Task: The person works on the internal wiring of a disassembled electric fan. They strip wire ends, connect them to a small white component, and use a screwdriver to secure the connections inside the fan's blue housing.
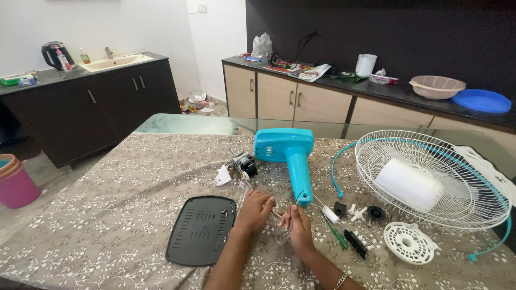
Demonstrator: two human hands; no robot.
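Observation:
My left hand [255, 210] and my right hand [296, 224] meet over the patterned tablecloth [107, 215], fingers pinched on thin wires [280, 214] that run toward the turquoise fan stand [293, 156]. The stand lies on its side, its neck end just above my right hand. A small fan motor [244, 163] with a white plastic piece [222, 175] sits behind my left hand. A black perforated base plate [201, 229] lies left of my left forearm.
A white wire fan guard [473, 198] holding a white cover [408, 184] lies at the right, with a round white grille piece [409, 243], a green screwdriver [338, 236] and small black and white parts [355, 212] nearby. Counters stand behind; a pink bucket [16, 188] sits on the floor at the left.

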